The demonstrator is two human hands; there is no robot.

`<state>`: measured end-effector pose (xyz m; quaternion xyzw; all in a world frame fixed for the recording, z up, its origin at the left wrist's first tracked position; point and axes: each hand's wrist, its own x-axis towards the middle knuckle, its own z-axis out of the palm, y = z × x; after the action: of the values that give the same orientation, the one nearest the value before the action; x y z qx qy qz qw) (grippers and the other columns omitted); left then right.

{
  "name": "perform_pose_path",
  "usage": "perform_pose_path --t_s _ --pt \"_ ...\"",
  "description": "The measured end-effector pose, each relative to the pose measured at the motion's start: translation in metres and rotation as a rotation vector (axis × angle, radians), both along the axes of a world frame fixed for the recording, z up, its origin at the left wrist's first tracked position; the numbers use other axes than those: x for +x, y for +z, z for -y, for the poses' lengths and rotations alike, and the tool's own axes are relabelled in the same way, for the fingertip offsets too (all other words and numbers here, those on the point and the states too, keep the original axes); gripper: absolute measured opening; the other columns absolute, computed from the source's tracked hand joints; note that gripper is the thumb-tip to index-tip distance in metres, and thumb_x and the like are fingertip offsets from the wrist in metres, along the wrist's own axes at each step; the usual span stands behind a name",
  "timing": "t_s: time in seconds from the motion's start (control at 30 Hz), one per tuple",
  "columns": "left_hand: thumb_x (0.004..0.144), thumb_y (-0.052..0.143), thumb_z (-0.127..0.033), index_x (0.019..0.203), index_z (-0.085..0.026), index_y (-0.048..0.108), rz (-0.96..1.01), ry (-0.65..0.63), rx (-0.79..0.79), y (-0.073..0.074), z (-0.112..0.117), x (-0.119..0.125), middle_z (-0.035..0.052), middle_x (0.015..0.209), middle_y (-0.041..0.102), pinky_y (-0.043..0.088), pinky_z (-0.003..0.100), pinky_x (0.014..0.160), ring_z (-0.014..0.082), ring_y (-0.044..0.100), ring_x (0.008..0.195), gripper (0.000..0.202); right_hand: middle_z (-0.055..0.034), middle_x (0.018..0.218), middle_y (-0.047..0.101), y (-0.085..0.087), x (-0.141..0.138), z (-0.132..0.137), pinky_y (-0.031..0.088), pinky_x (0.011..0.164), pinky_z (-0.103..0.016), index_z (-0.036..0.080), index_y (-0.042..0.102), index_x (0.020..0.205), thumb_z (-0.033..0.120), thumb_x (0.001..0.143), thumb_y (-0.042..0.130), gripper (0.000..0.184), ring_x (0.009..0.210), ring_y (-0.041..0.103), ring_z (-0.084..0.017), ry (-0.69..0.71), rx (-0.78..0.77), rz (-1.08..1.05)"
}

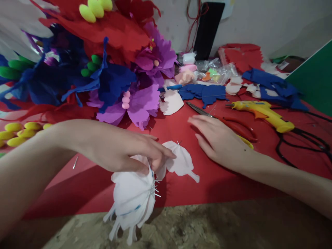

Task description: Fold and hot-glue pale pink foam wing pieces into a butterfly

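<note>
My left hand [140, 148] pinches a stack of white butterfly-wing cutouts [133, 197] that hangs over the table's front edge. Thin wire ends stick out from the stack's right side, and blue marks show on it. The left fingertips also reach over another white wing cutout [180, 160], which lies on the red tabletop with a thin wire at its top. To the right, my right hand [216, 138] is palm down with its thumb apart from its stretched fingers, slightly blurred. It is beside red-handled pliers [240, 128], whose handles it partly hides; I see nothing in its grasp.
A yellow glue gun [266, 112] with a black cord lies at the right. Blue cutouts [204, 92] and a white scalloped piece [171, 102] are further back. Red, blue and purple butterflies [145, 103] crowd the left. A green panel [315, 76] stands at the far right.
</note>
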<state>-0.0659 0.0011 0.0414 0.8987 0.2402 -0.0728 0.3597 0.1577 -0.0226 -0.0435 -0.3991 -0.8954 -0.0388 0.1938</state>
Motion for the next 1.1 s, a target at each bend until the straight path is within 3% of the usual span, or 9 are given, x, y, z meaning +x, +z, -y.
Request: perform_pose_path --t_s 0.1,0.23,0.37,0.47,0.57,0.67,0.8,0.93,1.1 --pt "0.074 0.038 0.001 0.085 -0.019 0.066 -0.068 -0.128 -0.331 0.0 -0.002 -0.002 0.0051 0.1 0.068 0.045 0.019 0.08 0.0136 0.06 0.09 0.037 -0.0122 0.121 0.057 0.002 -0.002 0.001 0.046 0.097 -0.041 0.01 0.055 0.119 0.01 0.083 0.036 0.04 0.117 0.05 -0.02 0.094 0.032 -0.016" --pt "0.08 0.039 -0.005 0.083 -0.017 0.061 -0.085 -0.074 -0.316 -0.001 -0.005 -0.008 0.0058 0.1 0.064 0.043 0.018 0.08 0.0136 0.056 0.088 0.025 -0.0062 0.117 0.061 0.007 -0.004 0.007 0.047 0.094 -0.031 0.01 0.058 0.113 0.009 0.086 0.034 0.036 0.111 0.055 -0.014 0.446 -0.046 0.065" --pt "0.083 0.041 -0.015 0.082 -0.017 0.057 -0.071 0.021 -0.245 -0.008 -0.007 -0.012 -0.0005 0.078 0.061 0.042 0.013 0.057 0.0099 0.054 0.065 0.016 -0.0096 0.104 0.065 0.001 -0.001 0.013 0.052 0.083 -0.032 0.01 0.063 0.104 0.014 0.089 0.033 0.033 0.096 0.061 -0.017 0.291 0.056 0.072" --pt "0.083 0.043 -0.016 0.085 -0.017 0.058 0.002 0.081 -0.17 -0.016 -0.008 -0.009 -0.0029 0.077 0.063 0.04 0.012 0.055 0.0079 0.055 0.064 0.016 -0.0096 0.096 0.067 0.0 0.001 0.017 0.053 0.08 -0.032 0.013 0.064 0.099 0.019 0.089 0.038 0.028 0.089 0.063 -0.017 0.135 0.02 -0.051" --pt "0.084 0.043 -0.014 0.092 -0.017 0.06 0.091 0.132 -0.057 -0.024 -0.008 -0.003 -0.0015 0.092 0.066 0.042 0.012 0.067 0.0079 0.059 0.079 0.019 -0.0061 0.089 0.068 0.009 0.001 0.019 0.053 0.077 -0.028 0.017 0.065 0.086 0.026 0.083 0.052 0.016 0.082 0.063 -0.015 -0.055 -0.257 -0.35" --pt "0.086 0.044 -0.019 0.094 -0.015 0.061 0.226 0.263 0.167 -0.03 -0.005 0.004 0.0007 0.095 0.066 0.042 0.015 0.075 0.0102 0.059 0.086 0.019 -0.0036 0.07 0.066 0.022 -0.003 0.019 0.051 0.059 -0.022 0.017 0.065 0.07 0.036 0.071 0.066 0.019 0.061 0.06 -0.011 -0.269 -0.754 -0.713" --pt "0.084 0.048 -0.024 0.086 -0.015 0.061 0.352 0.335 0.268 -0.034 0.001 0.011 0.0005 0.088 0.067 0.043 0.018 0.074 0.0109 0.06 0.079 0.016 -0.003 0.067 0.065 0.029 -0.01 0.017 0.044 0.046 -0.015 0.015 0.067 0.068 0.037 0.066 0.071 0.023 0.049 0.052 -0.005 -0.236 -1.245 -1.156" --pt "0.083 0.052 -0.027 0.082 -0.017 0.063 0.4 0.332 0.271 -0.034 0.009 0.014 -0.0003 0.085 0.069 0.043 0.019 0.072 0.0106 0.061 0.075 0.015 -0.0028 0.069 0.066 0.028 -0.014 0.018 0.045 0.047 -0.013 0.017 0.07 0.076 0.032 0.077 0.064 0.017 0.053 0.056 -0.005 -0.082 -1.493 -1.326" --pt "0.085 0.055 -0.031 0.075 -0.016 0.062 0.422 0.356 0.426 -0.033 0.016 0.014 0.0004 0.078 0.068 0.041 0.02 0.068 0.0111 0.059 0.069 0.019 -0.0013 0.062 0.062 0.03 -0.016 0.022 0.045 0.05 -0.012 0.016 0.07 0.083 0.024 0.084 0.054 0.018 0.054 0.055 -0.004 0.065 -1.536 -1.382"
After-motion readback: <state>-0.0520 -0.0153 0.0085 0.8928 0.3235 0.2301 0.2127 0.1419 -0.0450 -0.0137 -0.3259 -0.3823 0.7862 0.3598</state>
